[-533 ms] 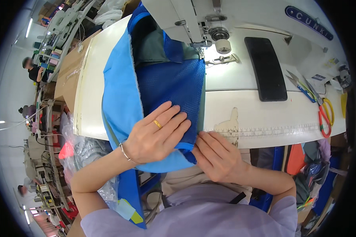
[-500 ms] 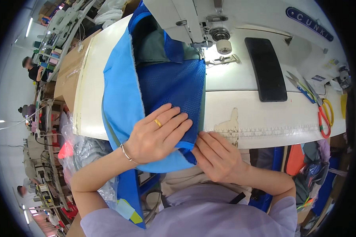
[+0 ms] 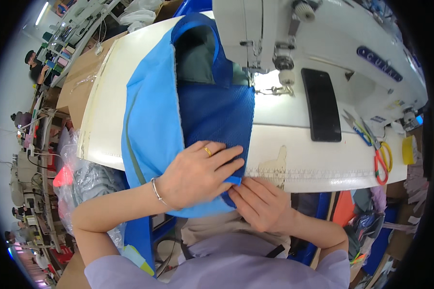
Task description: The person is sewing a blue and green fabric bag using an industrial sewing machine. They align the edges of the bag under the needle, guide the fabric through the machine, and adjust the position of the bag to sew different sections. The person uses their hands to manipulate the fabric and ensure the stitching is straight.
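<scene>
2 hands (image 3: 195, 176) (image 3: 264, 203) on 1 workpiece (image 3: 152, 115), 1 phone (image 3: 321, 106)

Left arm: elbow bent, flared outward; forearm (image 3: 123, 206) rises inward at a shallow slant. Left hand (image 3: 196, 172): back up, fingers (image 3: 230, 153) directed rightward, extended with slight bend, small gaps between them; thumb hidden. Right arm: elbow likewise bent and outward; forearm (image 3: 315, 231) slants up and inward. Right hand (image 3: 264, 204): back up, fingers close together, gently curved, pointing up-left. Both hands near each other, right one lower.
</scene>
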{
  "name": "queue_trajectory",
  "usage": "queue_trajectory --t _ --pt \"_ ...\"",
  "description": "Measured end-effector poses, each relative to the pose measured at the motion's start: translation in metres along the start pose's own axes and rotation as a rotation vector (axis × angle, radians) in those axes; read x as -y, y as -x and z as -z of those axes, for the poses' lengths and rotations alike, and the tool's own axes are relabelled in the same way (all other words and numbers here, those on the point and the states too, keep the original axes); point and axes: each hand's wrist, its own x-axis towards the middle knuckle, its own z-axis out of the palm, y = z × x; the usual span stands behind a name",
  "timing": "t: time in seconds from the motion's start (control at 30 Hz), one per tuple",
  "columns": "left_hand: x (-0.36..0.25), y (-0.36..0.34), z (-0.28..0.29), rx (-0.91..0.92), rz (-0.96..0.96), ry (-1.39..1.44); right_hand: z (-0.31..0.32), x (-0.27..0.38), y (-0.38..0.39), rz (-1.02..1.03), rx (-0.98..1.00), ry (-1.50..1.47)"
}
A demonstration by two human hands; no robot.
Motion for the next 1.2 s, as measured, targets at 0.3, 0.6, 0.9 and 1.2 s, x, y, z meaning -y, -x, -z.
queue_trajectory --t 0.3,0.6,0.9,1.2 --pt "-0.006 -0.005 -0.002 -0.014 0.018 0.031 0.02 -0.013 -0.01 0.102 0.15 0.014" --pt "0.019 -0.024 -0.007 -0.043 -0.035 0.001 0.025 -0.049 -0.029 0.205 0.21 0.006" --pt "0.055 -0.055 -0.002 0.001 -0.074 -0.009 0.017 -0.091 -0.041 0.258 0.163 0.047" --pt "0.066 -0.066 -0.001 -0.012 -0.049 0.051 0.017 -0.064 -0.044 0.201 0.151 0.087"
